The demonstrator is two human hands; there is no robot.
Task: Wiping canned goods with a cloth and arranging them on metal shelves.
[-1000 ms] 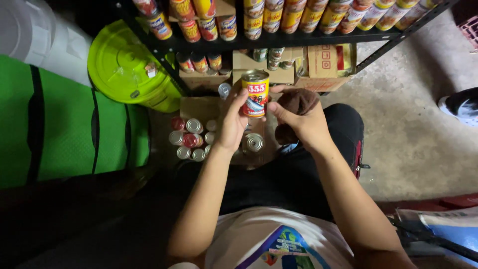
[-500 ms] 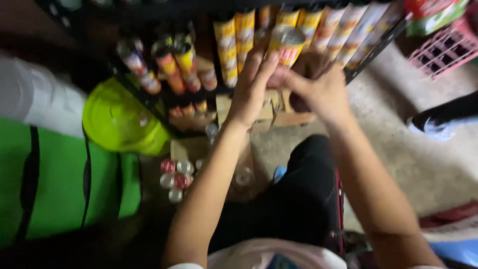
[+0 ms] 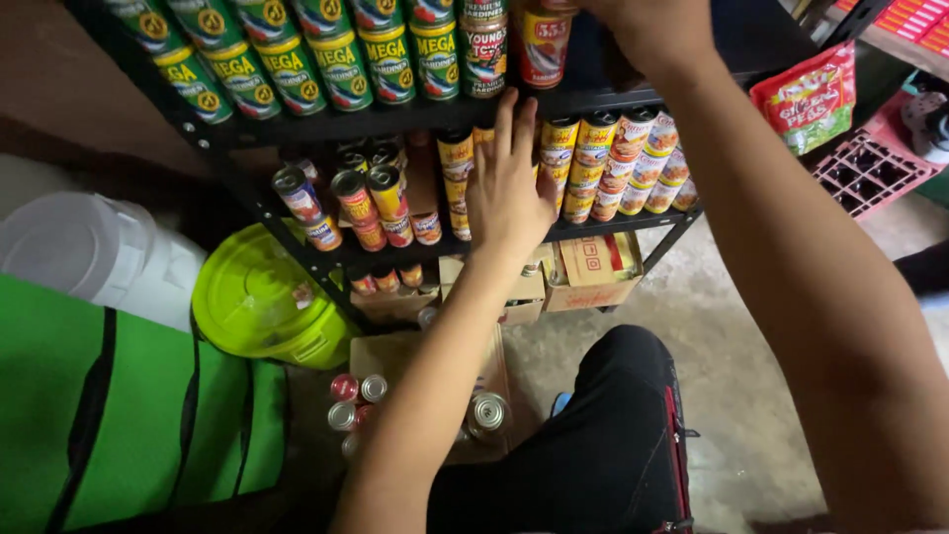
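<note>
Right hand [image 3: 647, 30] at the top shelf [image 3: 395, 119], grip closed on a red can [image 3: 542, 44] beside the green cans [image 3: 341, 64]. Left hand [image 3: 509, 188] flat, fingers spread wide, holding nothing, pressed on the shelf edge over the yellow cans [image 3: 593, 163]. More cans in a box [image 3: 395, 356] on the floor.

- Light is dim and uneven; the concrete floor [image 3: 732, 346] at lower right is the brightest area.
- Deep shadow fills the upper left corner and the gaps behind the shelf [image 3: 395, 119].
- Small highlights glint on the can tops [image 3: 486, 410] below.
- The near forearm [image 3: 820, 297] looks soft and unfocused.
- Shelf lines slant towards the edges, as through a wide lens.
</note>
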